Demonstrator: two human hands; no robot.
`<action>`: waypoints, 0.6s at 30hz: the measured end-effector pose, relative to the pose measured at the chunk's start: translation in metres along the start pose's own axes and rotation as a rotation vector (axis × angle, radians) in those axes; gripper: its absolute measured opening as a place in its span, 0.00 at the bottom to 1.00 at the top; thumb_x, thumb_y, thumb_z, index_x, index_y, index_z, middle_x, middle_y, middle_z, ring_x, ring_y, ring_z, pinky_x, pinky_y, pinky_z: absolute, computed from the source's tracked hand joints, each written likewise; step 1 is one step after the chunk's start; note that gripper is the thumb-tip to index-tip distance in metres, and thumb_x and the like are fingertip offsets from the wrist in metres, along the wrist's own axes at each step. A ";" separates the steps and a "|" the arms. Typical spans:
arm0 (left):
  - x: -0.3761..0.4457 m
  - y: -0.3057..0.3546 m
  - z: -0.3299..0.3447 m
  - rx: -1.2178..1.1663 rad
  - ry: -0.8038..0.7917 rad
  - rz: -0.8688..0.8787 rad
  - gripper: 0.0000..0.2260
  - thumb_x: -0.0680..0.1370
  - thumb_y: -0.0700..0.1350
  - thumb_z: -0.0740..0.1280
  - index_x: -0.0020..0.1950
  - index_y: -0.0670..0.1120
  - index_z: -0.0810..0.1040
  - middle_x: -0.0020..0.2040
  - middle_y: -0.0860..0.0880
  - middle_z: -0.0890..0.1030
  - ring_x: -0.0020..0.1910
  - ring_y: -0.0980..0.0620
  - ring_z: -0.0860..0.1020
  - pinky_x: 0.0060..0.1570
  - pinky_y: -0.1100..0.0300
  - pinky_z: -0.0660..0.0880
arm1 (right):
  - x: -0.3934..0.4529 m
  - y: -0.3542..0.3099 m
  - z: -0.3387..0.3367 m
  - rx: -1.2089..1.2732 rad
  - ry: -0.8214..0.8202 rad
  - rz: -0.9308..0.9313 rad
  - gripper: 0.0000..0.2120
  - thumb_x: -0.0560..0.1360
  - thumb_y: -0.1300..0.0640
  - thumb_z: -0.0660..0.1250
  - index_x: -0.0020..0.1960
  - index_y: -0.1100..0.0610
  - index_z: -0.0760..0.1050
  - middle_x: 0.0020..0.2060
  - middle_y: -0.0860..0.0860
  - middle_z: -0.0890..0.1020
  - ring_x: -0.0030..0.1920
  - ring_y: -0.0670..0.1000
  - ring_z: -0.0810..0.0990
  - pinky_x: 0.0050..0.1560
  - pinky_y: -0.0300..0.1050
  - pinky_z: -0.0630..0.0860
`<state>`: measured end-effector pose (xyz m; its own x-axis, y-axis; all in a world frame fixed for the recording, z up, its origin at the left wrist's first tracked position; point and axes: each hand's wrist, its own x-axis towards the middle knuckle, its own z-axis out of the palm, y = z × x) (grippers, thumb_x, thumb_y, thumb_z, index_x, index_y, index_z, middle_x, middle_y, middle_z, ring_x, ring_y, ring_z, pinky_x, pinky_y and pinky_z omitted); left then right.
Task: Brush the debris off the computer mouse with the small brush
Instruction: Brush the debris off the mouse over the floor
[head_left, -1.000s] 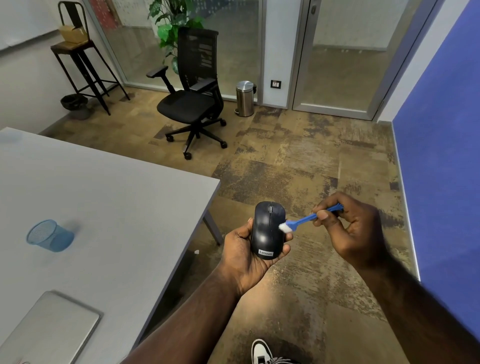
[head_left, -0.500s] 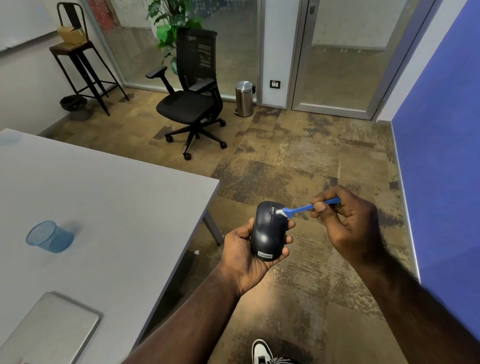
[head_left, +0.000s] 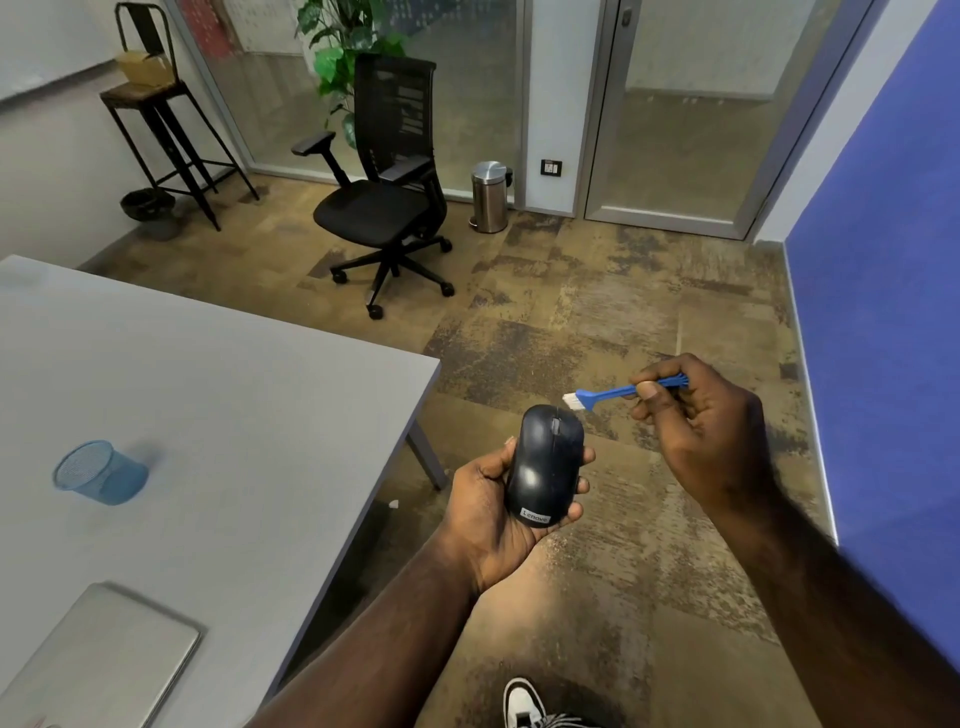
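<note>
A black computer mouse (head_left: 545, 462) with a Lenovo label lies top up in my left hand (head_left: 491, 512), which grips it from below over the floor, right of the table corner. My right hand (head_left: 698, 421) pinches the handle of a small blue brush (head_left: 613, 393) with white bristles. The bristles hover just past the mouse's front right edge, slightly above it and not touching.
A grey table (head_left: 218, 415) fills the left, with a blue mesh cup (head_left: 98, 473) lying on its side and a closed silver laptop (head_left: 98, 660). A black office chair (head_left: 384, 192), a steel bin (head_left: 489, 196), a stool and glass doors stand behind. A blue wall runs along the right.
The brush has swept forward along the mouse's right side, from its middle to its front, and now has lifted off past the front edge. The left hand kept the mouse still.
</note>
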<state>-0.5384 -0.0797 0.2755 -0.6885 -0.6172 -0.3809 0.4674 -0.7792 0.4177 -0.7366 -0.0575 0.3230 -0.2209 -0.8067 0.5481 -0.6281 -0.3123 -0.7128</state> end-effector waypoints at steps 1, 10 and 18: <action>0.000 -0.001 0.001 0.017 -0.005 -0.002 0.25 0.81 0.52 0.52 0.70 0.37 0.72 0.60 0.38 0.78 0.47 0.43 0.78 0.43 0.53 0.78 | 0.000 -0.001 0.001 0.003 -0.016 -0.011 0.04 0.77 0.57 0.64 0.49 0.50 0.78 0.35 0.43 0.82 0.40 0.41 0.83 0.36 0.36 0.79; 0.001 -0.001 -0.002 0.046 0.031 0.015 0.24 0.80 0.51 0.55 0.69 0.38 0.74 0.61 0.38 0.78 0.48 0.43 0.79 0.43 0.51 0.79 | 0.001 -0.002 0.003 0.001 -0.046 -0.044 0.07 0.77 0.53 0.63 0.48 0.53 0.79 0.35 0.41 0.81 0.39 0.42 0.83 0.36 0.38 0.78; -0.001 -0.002 0.002 0.078 0.036 0.018 0.24 0.78 0.51 0.58 0.69 0.40 0.74 0.61 0.38 0.78 0.49 0.42 0.79 0.43 0.51 0.79 | 0.003 -0.003 0.001 0.018 -0.044 -0.037 0.04 0.77 0.55 0.64 0.48 0.50 0.78 0.35 0.41 0.81 0.39 0.42 0.83 0.36 0.38 0.79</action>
<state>-0.5394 -0.0773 0.2766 -0.6597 -0.6354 -0.4014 0.4336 -0.7580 0.4873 -0.7341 -0.0594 0.3263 -0.1645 -0.8159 0.5544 -0.6214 -0.3508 -0.7006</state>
